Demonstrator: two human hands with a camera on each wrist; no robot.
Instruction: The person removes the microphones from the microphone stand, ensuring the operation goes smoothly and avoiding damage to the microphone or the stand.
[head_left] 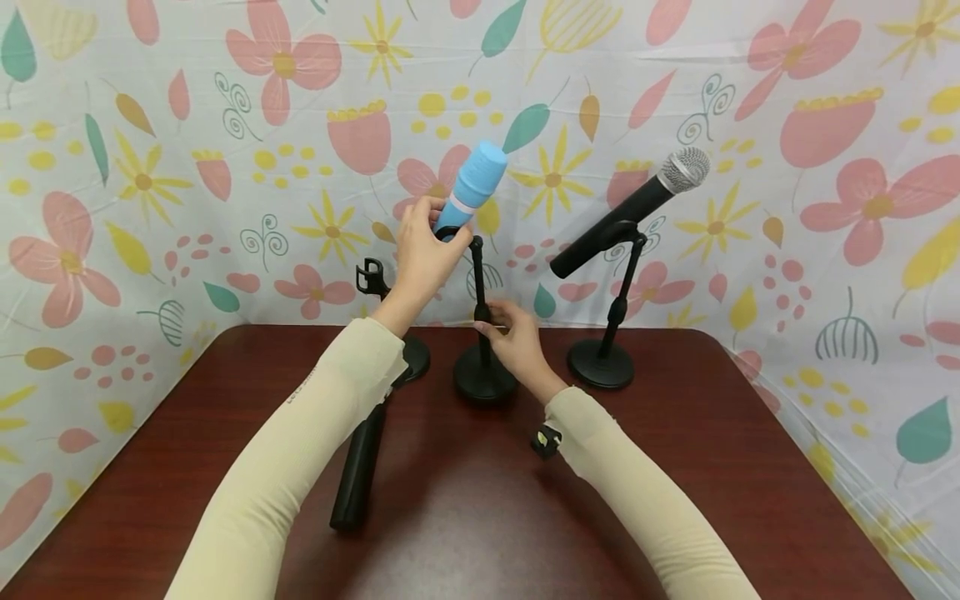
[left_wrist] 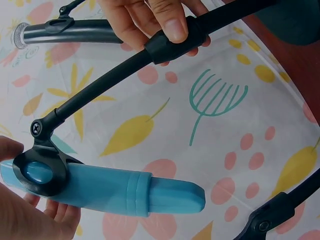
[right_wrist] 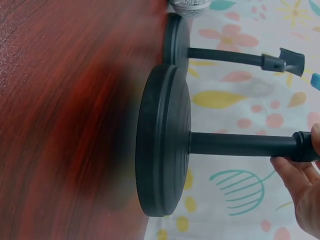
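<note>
A light blue microphone [head_left: 480, 177] sits tilted in the clip of the middle black desk stand [head_left: 478, 271]. My left hand [head_left: 425, 254] grips its lower part beside the clip, fingers on one side and thumb on the other. In the left wrist view the clip ring [left_wrist: 41, 172] goes around the blue body. My right hand [head_left: 519, 342] pinches the collar [left_wrist: 175, 41] partway up the same stand's pole. The round base [right_wrist: 162, 142] of this stand rests on the table.
Right of the middle stand, a black microphone [head_left: 626, 221] with a silver head sits in another stand [head_left: 611, 333]. At left is a stand with a bare clip [head_left: 371, 277]. Another black microphone [head_left: 358, 475] lies on the brown table [head_left: 465, 533], partly under my left sleeve. Patterned cloth [head_left: 300, 167] hangs behind.
</note>
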